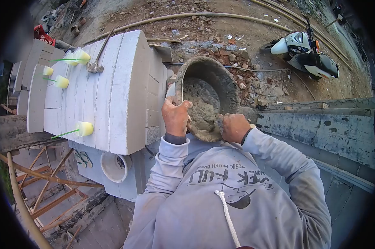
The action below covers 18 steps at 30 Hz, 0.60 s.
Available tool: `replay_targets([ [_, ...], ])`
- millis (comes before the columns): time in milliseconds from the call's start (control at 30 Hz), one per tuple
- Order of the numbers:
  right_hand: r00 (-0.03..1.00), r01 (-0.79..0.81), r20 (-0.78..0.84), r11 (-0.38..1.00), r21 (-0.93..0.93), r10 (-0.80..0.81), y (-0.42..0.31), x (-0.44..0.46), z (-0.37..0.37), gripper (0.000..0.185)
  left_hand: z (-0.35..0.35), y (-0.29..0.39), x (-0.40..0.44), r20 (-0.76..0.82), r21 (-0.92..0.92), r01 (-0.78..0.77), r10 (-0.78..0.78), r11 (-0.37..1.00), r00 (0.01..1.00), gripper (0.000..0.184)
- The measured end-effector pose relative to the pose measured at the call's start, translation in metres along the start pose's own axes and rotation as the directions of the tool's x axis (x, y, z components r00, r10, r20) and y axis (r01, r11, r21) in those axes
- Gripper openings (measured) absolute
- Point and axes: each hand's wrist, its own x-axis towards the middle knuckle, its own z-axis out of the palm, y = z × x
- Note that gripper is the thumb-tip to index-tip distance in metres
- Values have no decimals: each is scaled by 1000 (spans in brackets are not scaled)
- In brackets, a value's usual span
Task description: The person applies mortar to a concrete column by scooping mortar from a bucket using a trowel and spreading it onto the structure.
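A mortar-crusted bucket [229, 81] is tipped toward me, with wet grey mortar [204, 110] inside. My left hand [176, 117] is closed on its left rim, thumb toward the mortar. Beside those fingers a pale flat edge shows, too small to name. My right hand [234, 128] is a fist at the lower right of the bucket's mouth, close to the mortar. A small light-coloured end pokes out behind it; what it grips is hidden.
Left of the bucket is a stack of white blocks [131, 91] bearing a hammer [95, 66] and several drink cups [85, 129]. A white pail [114, 167] sits below. Rough walls [320, 128] and a parked scooter [310, 58] are at right; bamboo poles [195, 15] lie beyond.
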Motion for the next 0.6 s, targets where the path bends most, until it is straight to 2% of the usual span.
replay_targets([
  [133, 999, -28, -29, 998, 63, 30, 13, 3, -7, 21, -9, -1, 2, 98, -23, -15, 17, 1000, 995, 26],
  [167, 999, -33, -37, 997, 68, 36, 15, 2, -9, 20, -13, 5, -1, 155, -85, 98, -84, 992, 984, 28],
  [267, 996, -53, -68, 995, 81, 58, 19, 1, -18, 18, -21, -1, 2, 152, -104, -11, 27, 995, 988, 28],
  [300, 994, -65, -81, 994, 88, 72, 20, 0, -20, 18, -25, -3, 3, 143, -64, -3, 12, 998, 990, 29],
  [400, 988, -73, -129, 996, 57, 80, 28, -2, -32, 17, -31, -5, 3, 173, -113, -29, 48, 993, 984, 29],
  [433, 986, -73, -146, 997, 40, 78, 30, -3, -35, 17, -33, -4, 1, 160, -22, -27, 30, 999, 987, 30],
  [533, 980, -55, -188, 998, 21, 57, 51, -5, -34, 15, -35, -13, 3, 163, -31, -49, 53, 998, 985, 30],
  [600, 987, -97, -135, 995, -34, 92, 51, -13, -52, 18, -32, -12, 3, 178, -113, -13, 33, 994, 983, 31],
])
